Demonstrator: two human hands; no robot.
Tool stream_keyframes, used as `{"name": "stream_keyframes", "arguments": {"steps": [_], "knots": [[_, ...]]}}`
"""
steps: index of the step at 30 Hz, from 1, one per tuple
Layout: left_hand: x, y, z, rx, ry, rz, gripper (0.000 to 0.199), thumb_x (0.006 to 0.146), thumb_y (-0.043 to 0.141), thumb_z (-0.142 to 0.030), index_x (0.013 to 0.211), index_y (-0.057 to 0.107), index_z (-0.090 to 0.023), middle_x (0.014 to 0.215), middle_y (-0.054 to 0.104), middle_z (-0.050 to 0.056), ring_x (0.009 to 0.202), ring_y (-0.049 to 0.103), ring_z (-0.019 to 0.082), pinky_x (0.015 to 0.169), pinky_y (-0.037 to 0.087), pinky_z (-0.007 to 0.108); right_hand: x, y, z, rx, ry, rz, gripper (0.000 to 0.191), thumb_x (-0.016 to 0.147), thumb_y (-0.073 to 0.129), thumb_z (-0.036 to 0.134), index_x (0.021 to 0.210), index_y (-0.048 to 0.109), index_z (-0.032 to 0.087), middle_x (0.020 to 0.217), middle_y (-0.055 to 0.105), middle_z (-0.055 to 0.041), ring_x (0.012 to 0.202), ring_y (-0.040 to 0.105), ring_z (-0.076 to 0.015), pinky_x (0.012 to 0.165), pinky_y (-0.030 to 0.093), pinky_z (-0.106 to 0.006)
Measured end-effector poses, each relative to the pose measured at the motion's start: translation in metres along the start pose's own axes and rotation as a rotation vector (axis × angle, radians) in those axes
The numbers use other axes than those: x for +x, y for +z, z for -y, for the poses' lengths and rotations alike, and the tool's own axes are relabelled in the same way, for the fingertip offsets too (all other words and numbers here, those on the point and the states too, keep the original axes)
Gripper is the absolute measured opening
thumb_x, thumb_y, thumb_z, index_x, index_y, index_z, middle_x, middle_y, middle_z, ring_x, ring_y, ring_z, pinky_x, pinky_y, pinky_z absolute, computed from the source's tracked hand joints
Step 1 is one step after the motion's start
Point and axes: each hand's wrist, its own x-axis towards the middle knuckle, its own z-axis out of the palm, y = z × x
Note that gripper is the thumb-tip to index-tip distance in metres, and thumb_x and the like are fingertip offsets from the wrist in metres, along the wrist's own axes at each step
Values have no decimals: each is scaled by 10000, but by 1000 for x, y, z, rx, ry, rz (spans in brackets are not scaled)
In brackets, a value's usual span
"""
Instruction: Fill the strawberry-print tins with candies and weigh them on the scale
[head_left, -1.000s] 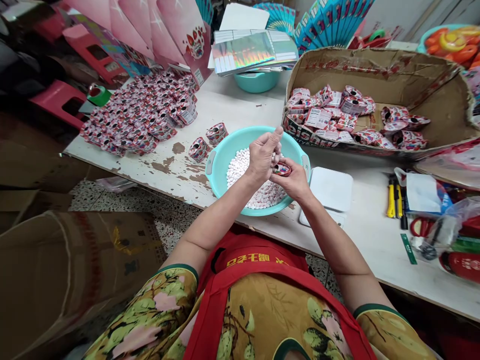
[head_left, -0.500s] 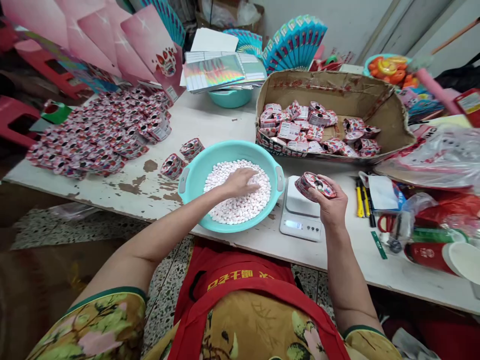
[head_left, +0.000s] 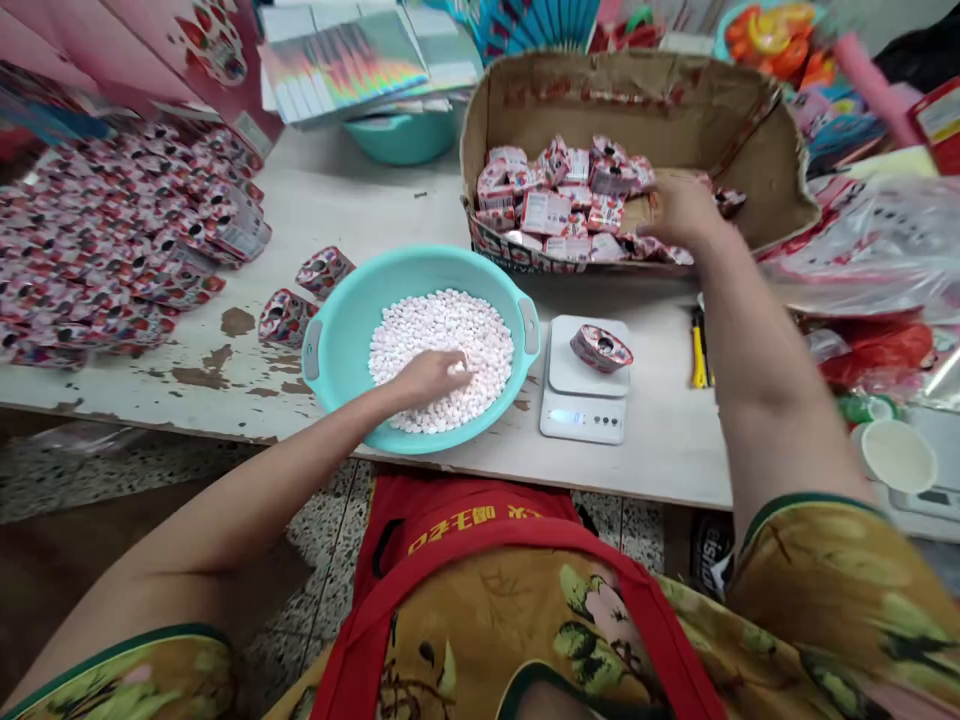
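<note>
My left hand (head_left: 429, 380) is in a turquoise basin (head_left: 341, 310), its fingers curled around a few small white candies (head_left: 457, 320) from the heap there. Over the right part of a cardboard box (head_left: 675, 100) is my right hand (head_left: 679, 212), blurred, its fingertips down among the printed red-and-pink packets (head_left: 547, 212); whether it grips one is hidden. A single oval packet (head_left: 602, 348) with a hole in its top rests on the white digital scale (head_left: 581, 425), untouched by either hand.
Two similar packets (head_left: 287, 317) stand left of the basin, and a dense group of them (head_left: 135, 230) covers the table's left end. Shiny printed sheets (head_left: 352, 65) lie on a smaller turquoise bowl (head_left: 405, 138). A yellow cutter (head_left: 698, 350) and plastic bags (head_left: 870, 250) are at the right.
My right hand has left the packet on the scale and moved up and away to the box. My left hand's fingers have curled in the candies. The view has shifted.
</note>
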Motion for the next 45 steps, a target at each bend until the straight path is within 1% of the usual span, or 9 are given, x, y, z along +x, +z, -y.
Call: {"name": "stream_keyframes", "arguments": {"steps": [3,6,11,14,17,21,25,32,45], "knots": [[-2,-6,-1,-467,-241,-79,247,705,722,-429,755,653,-197,602,572,24,461,466,137,439,325,228,55,32,-34,-90,51,346,644,849,316,533,600,580,2,1118,706,-214,958,698,-37,742,422,-193],[-3,-14,-7,-1034,-330,-240,239,652,743,-345,768,607,-186,634,586,8,459,493,113,376,325,187,65,49,-37,-231,133,485,613,807,210,505,477,468,57,1164,666,-276,1008,695,-39,755,411,-241],[-10,-32,-21,-1478,-317,-308,297,804,693,-458,765,589,-183,617,590,17,450,516,104,331,300,170,42,33,-13,-218,307,383,490,788,375,445,429,379,111,1144,674,-273,1200,639,-189,903,399,-349],[-14,-39,-27,-1616,-235,-391,307,880,645,-484,800,612,-190,693,653,38,516,585,116,354,360,170,22,13,-3,-89,340,214,460,812,434,394,573,522,11,1140,672,-285,1199,634,-216,881,413,-365],[-7,-36,-25,-1621,-282,-447,338,882,653,-532,847,632,-197,737,678,51,562,623,123,388,414,180,3,-12,11,214,363,-90,413,907,500,227,1078,584,-139,1245,649,-290,1087,674,-147,814,473,-273],[5,-30,-17,-1558,-305,-388,384,823,723,-585,835,631,-212,606,582,10,454,518,94,347,332,191,-32,-46,60,912,331,-372,429,1010,408,145,1419,428,18,1384,605,-212,969,684,-86,810,541,-223],[2,-44,-21,-1596,-199,-414,412,823,709,-612,827,625,-209,573,536,-8,413,456,81,335,297,199,-91,-38,143,1253,45,-135,440,964,582,295,1383,503,183,1323,649,-62,965,674,-114,848,568,-302],[-6,-62,-61,-1597,104,-593,463,865,634,-651,869,635,-187,639,543,8,498,536,104,425,389,210,-158,61,265,1189,-46,159,435,647,808,285,1063,719,196,967,729,-33,916,694,-245,850,573,-381],[13,-38,-65,-1549,108,-733,524,798,691,-706,773,603,-191,608,556,-5,570,605,131,559,487,239,-155,81,294,964,34,131,357,656,722,304,992,740,184,830,715,6,754,644,-182,744,492,-294]]}}
